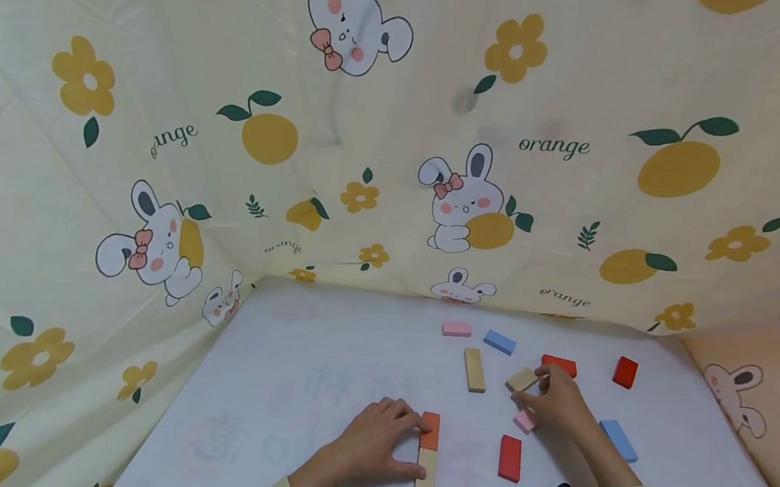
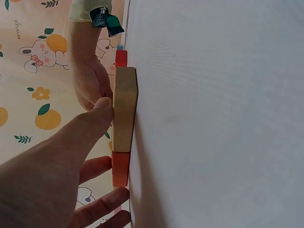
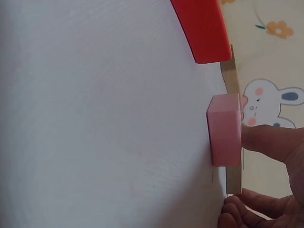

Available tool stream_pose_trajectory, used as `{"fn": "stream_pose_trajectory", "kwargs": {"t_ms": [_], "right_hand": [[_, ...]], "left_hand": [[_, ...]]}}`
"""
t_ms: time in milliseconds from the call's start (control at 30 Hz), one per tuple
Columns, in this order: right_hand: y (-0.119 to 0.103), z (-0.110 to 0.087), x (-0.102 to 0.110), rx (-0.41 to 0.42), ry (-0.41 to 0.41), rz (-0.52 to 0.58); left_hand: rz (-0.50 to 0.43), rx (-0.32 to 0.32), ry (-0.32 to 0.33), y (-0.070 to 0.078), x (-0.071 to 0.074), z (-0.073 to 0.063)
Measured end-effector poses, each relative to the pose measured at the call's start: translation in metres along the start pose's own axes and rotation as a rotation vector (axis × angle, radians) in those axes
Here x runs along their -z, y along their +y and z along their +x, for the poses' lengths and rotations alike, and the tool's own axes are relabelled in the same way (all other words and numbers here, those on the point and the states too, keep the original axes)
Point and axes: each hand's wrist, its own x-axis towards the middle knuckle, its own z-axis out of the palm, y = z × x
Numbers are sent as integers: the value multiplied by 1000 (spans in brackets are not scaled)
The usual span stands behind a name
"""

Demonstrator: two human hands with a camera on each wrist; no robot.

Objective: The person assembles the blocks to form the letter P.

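- Both the left hand (image 1: 375,447) and the right hand (image 1: 562,402) were down among blocks on a white tabletop (image 1: 245,385).
- The left hand's fingers were spread and released, its thumb touching the side of a near wood block (image 1: 426,480) and a finger touching an orange block (image 1: 430,434).
- These two blocks lay end to end in one line, touching, the orange block farther from the person.
- The right hand pinched a slanted wood block (image 1: 521,379) between thumb and fingers, to the right of the orange block and farther back; whether it was lifted, I could not tell.
- A small pink block (image 1: 525,421) lay just on the near side of the right hand, partly hiding wood behind it in the right wrist view.
- One red block (image 1: 562,363) lay just behind the right hand, a second red block (image 1: 510,459) nearer the person, and a third red block (image 1: 625,372) toward the right side.
- A long blue block (image 1: 619,440) lay beside the right forearm.
- A far wood block (image 1: 474,370), a short blue block (image 1: 500,342) and a second pink block (image 1: 456,329) lay toward the back.
- Pale cloth (image 1: 402,109) printed with rabbits, flowers and oranges rose behind the tabletop.
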Motion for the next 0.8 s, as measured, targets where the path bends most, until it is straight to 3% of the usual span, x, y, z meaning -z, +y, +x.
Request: {"fn": "stream_pose_trajectory", "kwargs": {"t_ms": [333,800], "right_hand": [[-2,-1,-1,28,15,18],[-14,-1,-9,205,19,38]], "left_hand": [[14,-6,11,0,0,0],[-4,18,-4,1,-2,0]]}}
